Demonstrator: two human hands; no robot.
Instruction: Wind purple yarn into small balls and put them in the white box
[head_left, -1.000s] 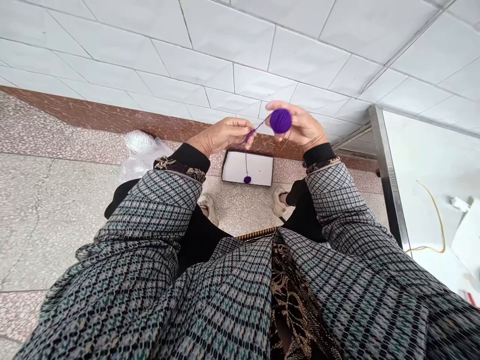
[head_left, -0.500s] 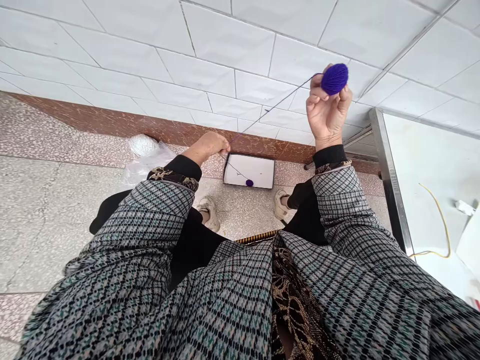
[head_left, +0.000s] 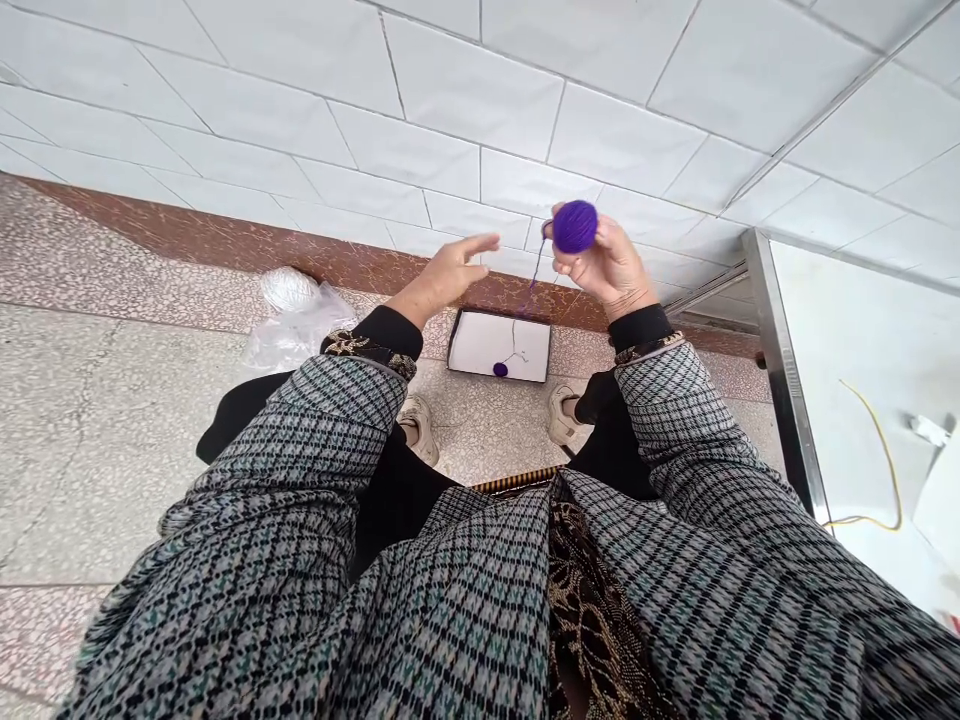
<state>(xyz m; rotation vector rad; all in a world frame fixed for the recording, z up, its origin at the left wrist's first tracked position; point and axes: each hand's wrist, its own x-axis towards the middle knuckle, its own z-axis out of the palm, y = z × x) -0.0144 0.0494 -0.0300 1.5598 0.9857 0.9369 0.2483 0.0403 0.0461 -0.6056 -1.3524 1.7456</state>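
Note:
My right hand (head_left: 606, 265) grips a purple ball of yarn (head_left: 575, 227) by its sides, up in front of the tiled wall. A loose purple strand (head_left: 535, 278) hangs from that ball down to the shallow dark-edged tray (head_left: 474, 340) on the floor. Inside the tray, near its front edge, lies a smaller purple ball of yarn (head_left: 500, 370). To the left, my left hand (head_left: 448, 274) is held in the air with thumb and fingers apart, and nothing shows in it. It is apart from the yarn.
A white ball of yarn (head_left: 289, 289) and a clear plastic bag (head_left: 304, 325) lie by the wall at the left. At the right stands a white table (head_left: 855, 330) with a metal edge and a yellow cord (head_left: 885, 455). My shoes (head_left: 417, 428) are either side of the tray.
The right hand swung out to the upper right with the ball, stretching the strand, then came back down and inward. The left hand pinched the strand earlier and has let it go; the strand now hangs slack.

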